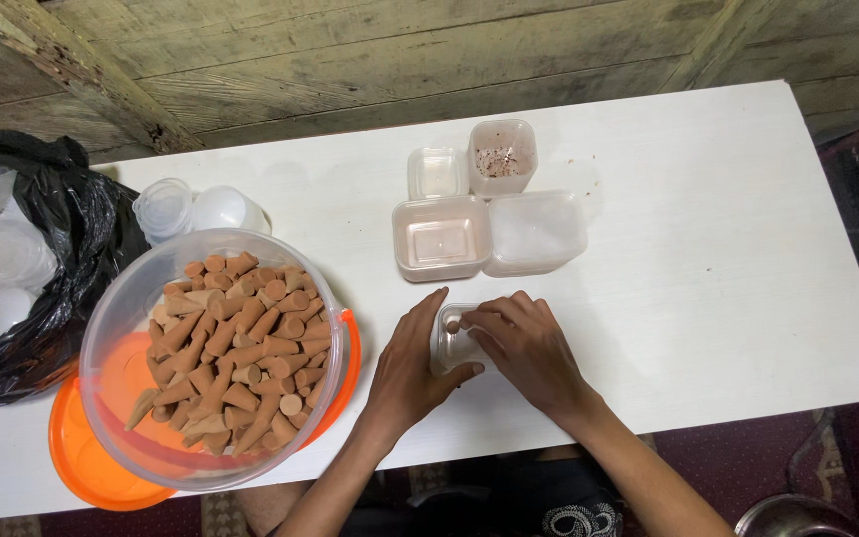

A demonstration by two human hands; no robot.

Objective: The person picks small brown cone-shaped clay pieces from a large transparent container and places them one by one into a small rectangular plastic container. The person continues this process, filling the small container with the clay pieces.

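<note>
Both hands, left (405, 373) and right (524, 348), grip small clear square container (452, 345).

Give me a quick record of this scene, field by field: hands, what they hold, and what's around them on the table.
left hand: steadies small clear container from the left
right hand: fingers over the container's top
bucket: clear, holds brown cones, sits on orange lid
square tubs: four, beyond the hands
black bag: left edge, holding clear cups
table: white
</note>
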